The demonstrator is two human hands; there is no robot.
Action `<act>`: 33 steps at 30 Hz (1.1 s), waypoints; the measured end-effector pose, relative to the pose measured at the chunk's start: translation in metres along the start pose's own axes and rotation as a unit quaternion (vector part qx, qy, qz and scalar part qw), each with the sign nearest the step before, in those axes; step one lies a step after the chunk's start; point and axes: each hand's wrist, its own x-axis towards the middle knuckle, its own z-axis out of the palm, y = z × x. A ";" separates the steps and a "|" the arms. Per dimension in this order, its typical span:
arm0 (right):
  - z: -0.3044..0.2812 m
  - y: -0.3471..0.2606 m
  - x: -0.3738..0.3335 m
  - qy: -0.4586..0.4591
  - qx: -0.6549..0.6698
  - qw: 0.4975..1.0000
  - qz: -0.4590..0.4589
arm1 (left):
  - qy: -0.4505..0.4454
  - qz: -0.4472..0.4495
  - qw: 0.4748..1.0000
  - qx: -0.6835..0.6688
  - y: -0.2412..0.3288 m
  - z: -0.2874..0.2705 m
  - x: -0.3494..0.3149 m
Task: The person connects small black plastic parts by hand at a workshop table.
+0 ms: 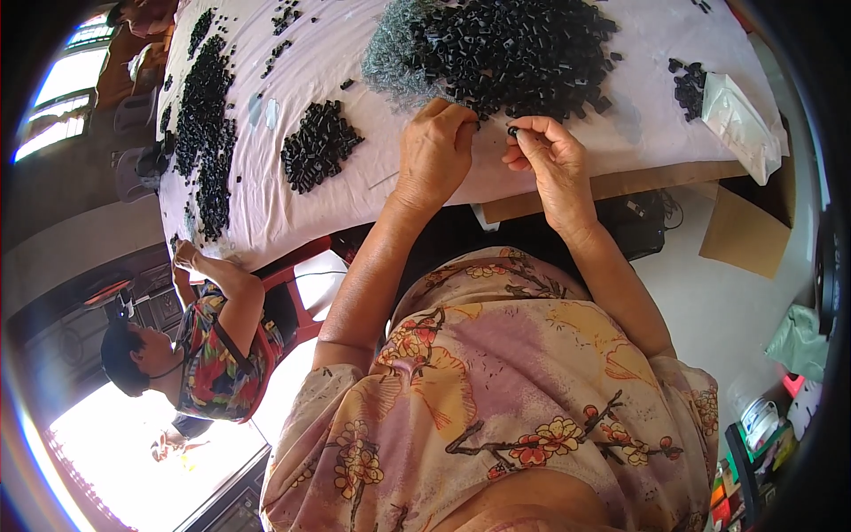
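Observation:
Over the near edge of the cloth-covered table, my two hands are close together with a small gap between them. My right hand [557,168] pinches a small black plastic piece [513,131] between thumb and fingertip. My left hand [434,152] is closed in a pinch, its back turned up; what its fingertips hold is mostly hidden, though something dark shows there. Just beyond both hands lies a large heap of small black plastic pieces [523,58]. Against its left side sits a tangle of thin, shiny grey pieces [399,58].
A smaller black heap [319,146] lies left of my hands, and a long one [204,133] farther left. On the right, a white plastic bag [743,124] rests beside some black pieces. A cardboard box [746,232] stands below. Another person [213,355] sits at the table's left.

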 end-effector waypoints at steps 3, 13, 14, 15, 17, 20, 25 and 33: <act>0.002 -0.001 0.000 0.002 0.002 1.000 -0.001 | -0.013 -0.008 1.000 0.010 0.000 0.000 0.000; 0.002 -0.002 0.000 0.001 -0.009 1.000 0.003 | -0.045 -0.002 0.999 0.012 -0.003 0.001 -0.002; 0.002 -0.002 0.000 0.001 -0.009 1.000 0.004 | -0.045 -0.002 0.999 0.012 -0.003 0.001 -0.002; 0.002 -0.002 0.000 0.001 -0.009 1.000 0.004 | -0.043 0.006 0.999 -0.001 -0.003 0.001 -0.002; 0.002 -0.001 0.001 -0.002 -0.007 1.000 -0.008 | -0.041 0.013 0.999 -0.014 0.000 0.001 -0.002; 0.002 -0.001 0.001 -0.001 -0.009 1.000 -0.009 | -0.022 -0.027 0.995 -0.092 0.018 -0.004 0.000; 0.004 -0.002 -0.001 0.001 0.010 1.000 0.000 | -0.029 -0.040 0.991 -0.124 0.028 -0.001 -0.001; 0.003 0.000 -0.001 0.003 0.010 1.000 -0.003 | -0.056 -0.059 0.988 -0.128 0.029 -0.001 -0.001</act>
